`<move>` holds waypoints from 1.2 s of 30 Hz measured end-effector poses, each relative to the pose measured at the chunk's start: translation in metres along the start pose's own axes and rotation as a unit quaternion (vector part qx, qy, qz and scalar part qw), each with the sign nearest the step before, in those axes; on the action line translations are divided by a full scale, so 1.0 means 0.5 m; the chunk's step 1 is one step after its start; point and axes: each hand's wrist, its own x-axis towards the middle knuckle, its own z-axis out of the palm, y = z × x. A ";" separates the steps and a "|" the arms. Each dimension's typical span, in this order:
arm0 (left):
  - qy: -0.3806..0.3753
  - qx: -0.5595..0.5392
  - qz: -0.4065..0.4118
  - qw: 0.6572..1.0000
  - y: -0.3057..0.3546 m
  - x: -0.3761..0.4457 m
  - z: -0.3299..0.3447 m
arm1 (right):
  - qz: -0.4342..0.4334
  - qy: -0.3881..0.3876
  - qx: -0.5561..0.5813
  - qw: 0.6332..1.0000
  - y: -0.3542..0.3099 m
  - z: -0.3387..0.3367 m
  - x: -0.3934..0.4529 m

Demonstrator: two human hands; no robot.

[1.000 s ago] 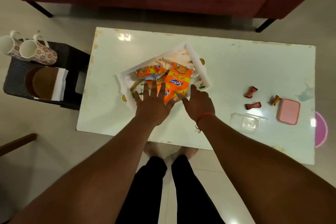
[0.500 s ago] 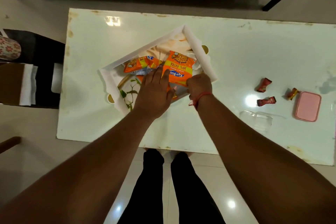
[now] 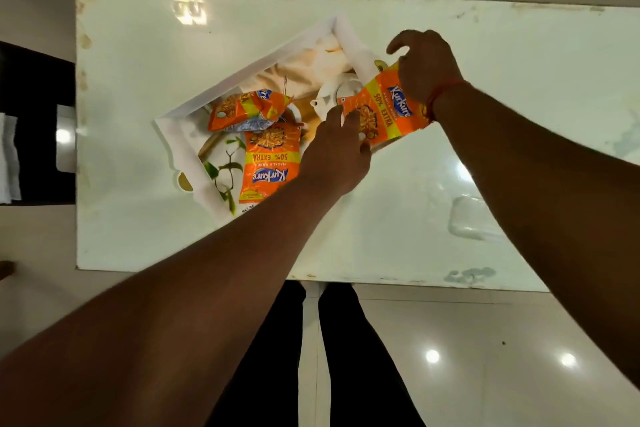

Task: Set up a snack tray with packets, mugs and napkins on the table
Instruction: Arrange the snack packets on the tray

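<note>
A white-rimmed printed tray point(image 3: 180, 146) lies at an angle on the white table point(image 3: 145, 55). Two orange snack packets rest in it: one flat point(image 3: 268, 163), one crumpled point(image 3: 242, 109) behind it. A third orange packet point(image 3: 384, 111) is held over the tray's right corner by both hands. My right hand point(image 3: 426, 68) grips its far end. My left hand point(image 3: 337, 149) pinches its near end. My left forearm hides the tray's near corner. No mugs are in view.
A clear plastic lid point(image 3: 474, 218) lies on the table to the right, partly behind my right forearm. A dark side stool point(image 3: 38, 87) with white napkins point(image 3: 8, 159) stands left of the table. My legs stand at the table's near edge.
Both hands have lifted one packet out of the pile and carried it right, over the tray's right corner. The view has shifted closer; the mugs, sweets and pink box have left the view.
</note>
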 end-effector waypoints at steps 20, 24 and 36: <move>-0.055 0.047 0.029 0.997 -0.022 0.016 0.068 | 0.044 0.048 0.178 0.982 0.064 0.016 0.021; -0.047 0.049 0.026 0.997 -0.020 0.013 0.064 | 0.039 0.061 0.176 0.982 0.045 0.013 0.011; 0.163 -0.016 0.023 0.986 -0.125 -0.098 -0.058 | 0.001 0.022 0.225 0.974 -0.135 0.184 -0.299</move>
